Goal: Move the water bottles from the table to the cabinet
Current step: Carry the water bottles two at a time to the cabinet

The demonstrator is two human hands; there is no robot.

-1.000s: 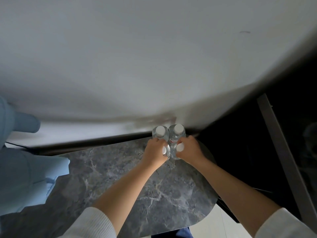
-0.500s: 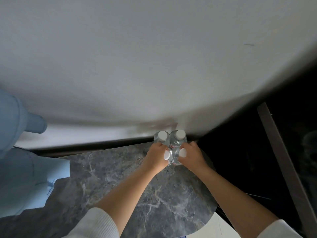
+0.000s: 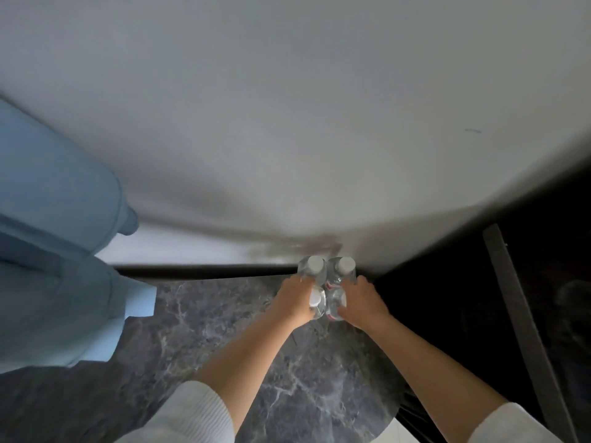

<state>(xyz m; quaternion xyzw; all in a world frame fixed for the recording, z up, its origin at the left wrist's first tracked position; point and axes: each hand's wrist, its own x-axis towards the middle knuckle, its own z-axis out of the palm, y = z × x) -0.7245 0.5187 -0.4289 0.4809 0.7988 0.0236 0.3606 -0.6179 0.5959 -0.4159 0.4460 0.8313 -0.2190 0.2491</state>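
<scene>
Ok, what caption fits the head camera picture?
Both hands, left and right, grip four clustered water bottles on the marble table.

No legible text anywhere. Red-and-white label bands on the water bottles (image 3: 332, 282), at the far edge of the tabletop (image 3: 224, 321), too small and blurred to read. Bottle caps plain white.

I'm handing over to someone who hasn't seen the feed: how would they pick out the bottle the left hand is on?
Start at the grey marble table and go to its far edge by the white wall, where four white-capped water bottles stand in a tight square. The left hand grips the near-left bottle. Unlike the two far bottles, it is partly covered by fingers, and it sits left of the right hand.
</scene>
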